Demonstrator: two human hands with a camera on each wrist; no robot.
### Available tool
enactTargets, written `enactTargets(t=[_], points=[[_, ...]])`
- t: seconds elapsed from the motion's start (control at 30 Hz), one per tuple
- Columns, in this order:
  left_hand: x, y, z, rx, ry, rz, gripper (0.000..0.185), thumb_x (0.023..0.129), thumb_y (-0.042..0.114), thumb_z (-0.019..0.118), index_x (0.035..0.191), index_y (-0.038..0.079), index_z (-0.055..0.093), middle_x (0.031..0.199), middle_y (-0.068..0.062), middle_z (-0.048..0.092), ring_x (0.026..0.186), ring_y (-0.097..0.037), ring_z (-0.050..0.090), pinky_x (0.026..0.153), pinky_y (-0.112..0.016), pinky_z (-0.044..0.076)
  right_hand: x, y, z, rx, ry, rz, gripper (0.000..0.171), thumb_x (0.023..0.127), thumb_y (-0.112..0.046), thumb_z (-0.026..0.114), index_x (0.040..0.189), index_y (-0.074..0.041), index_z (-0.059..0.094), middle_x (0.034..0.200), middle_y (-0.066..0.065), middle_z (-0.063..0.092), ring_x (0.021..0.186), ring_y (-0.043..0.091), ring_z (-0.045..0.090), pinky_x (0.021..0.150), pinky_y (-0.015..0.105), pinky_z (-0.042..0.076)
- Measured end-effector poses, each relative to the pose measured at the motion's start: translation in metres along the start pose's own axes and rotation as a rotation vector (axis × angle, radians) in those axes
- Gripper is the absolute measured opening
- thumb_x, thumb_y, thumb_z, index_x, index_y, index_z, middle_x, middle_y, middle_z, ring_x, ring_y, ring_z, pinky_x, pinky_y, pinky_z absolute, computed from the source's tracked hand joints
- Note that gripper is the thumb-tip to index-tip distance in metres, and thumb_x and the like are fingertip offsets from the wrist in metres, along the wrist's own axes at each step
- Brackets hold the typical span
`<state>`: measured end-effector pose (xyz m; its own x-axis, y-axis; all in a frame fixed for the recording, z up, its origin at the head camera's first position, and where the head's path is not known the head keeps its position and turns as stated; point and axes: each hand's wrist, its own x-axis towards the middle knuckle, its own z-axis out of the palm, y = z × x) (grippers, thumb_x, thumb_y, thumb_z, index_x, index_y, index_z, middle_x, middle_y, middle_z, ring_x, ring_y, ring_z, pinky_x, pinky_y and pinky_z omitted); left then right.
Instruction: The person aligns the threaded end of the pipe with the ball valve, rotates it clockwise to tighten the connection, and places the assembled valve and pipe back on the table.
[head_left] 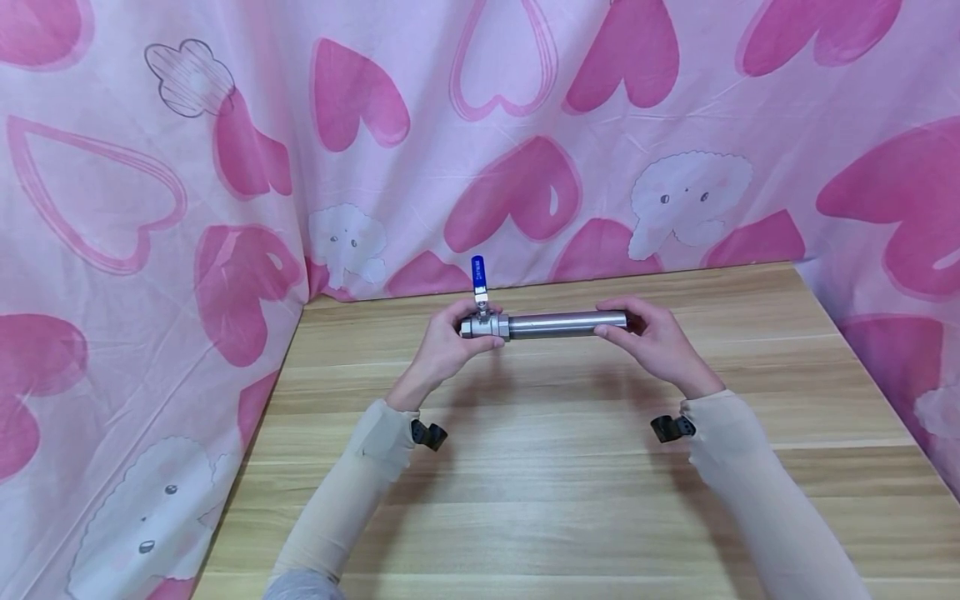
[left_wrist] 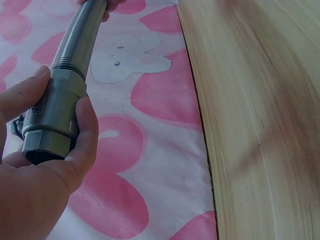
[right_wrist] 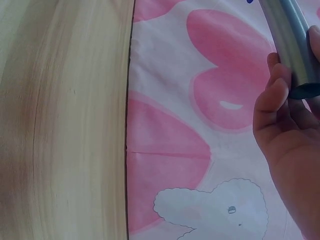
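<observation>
Silver pipe, blue valve handle, pink heart-patterned cloth.

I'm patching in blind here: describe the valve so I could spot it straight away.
Look at the wooden table in front of the pink heart-print cloth; above its far edge two hands hold a steel pipe level. The valve is the stubby grey fitting on the pipe's end in the left hand. Its upright blue lever sets it apart.

Head view: from above and behind, facing forward and down across the wooden table to the pink heart-print cloth. Wrist views: close beside each hand, facing outward along the table edge toward that cloth; all three share the metal pipe.
</observation>
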<state>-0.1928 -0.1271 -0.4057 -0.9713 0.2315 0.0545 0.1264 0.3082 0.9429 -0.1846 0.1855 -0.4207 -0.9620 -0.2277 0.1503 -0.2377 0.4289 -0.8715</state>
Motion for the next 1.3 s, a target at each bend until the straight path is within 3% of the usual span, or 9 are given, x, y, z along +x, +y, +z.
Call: enactTargets(t=[0.8,0.97,1.3], points=[[0.0,0.001,-0.0003,0.012,0.003,0.002,0.048,0.073,0.014,0.084,0.117,0.011,0.067,0.114,-0.004,0.067,0.097,-0.019,0.057,0.084,-0.031,0.048,0.0006,-0.0016,0.0002,0.003,-0.019,-0.02,0.039,0.092,-0.019,0.066,0.129,-0.008,0.059,0.115,0.016,0.063,0.084,0.01,0.055,0.066,0.018,0.048],[0.0009,0.0,-0.0004,0.018,-0.003,-0.007,0.048,0.074,0.015,0.084,0.118,0.01,0.066,0.116,-0.003,0.067,0.099,-0.02,0.057,0.085,-0.031,0.047,0.0002,-0.0009,0.0004,0.017,-0.018,-0.023,0.043,0.09,-0.022,0.069,0.13,-0.011,0.058,0.118,0.014,0.062,0.088,0.011,0.057,0.07,0.017,0.05],[0.0012,-0.0016,-0.0013,0.015,-0.004,-0.005,0.045,0.074,0.014,0.084,0.115,0.016,0.067,0.117,-0.002,0.067,0.1,-0.019,0.057,0.085,-0.031,0.047,-0.0008,-0.0025,-0.0005,0.037,-0.039,-0.004,0.047,0.084,-0.012,0.075,0.128,-0.009,0.057,0.12,0.015,0.058,0.092,0.015,0.059,0.075,0.015,0.052]])
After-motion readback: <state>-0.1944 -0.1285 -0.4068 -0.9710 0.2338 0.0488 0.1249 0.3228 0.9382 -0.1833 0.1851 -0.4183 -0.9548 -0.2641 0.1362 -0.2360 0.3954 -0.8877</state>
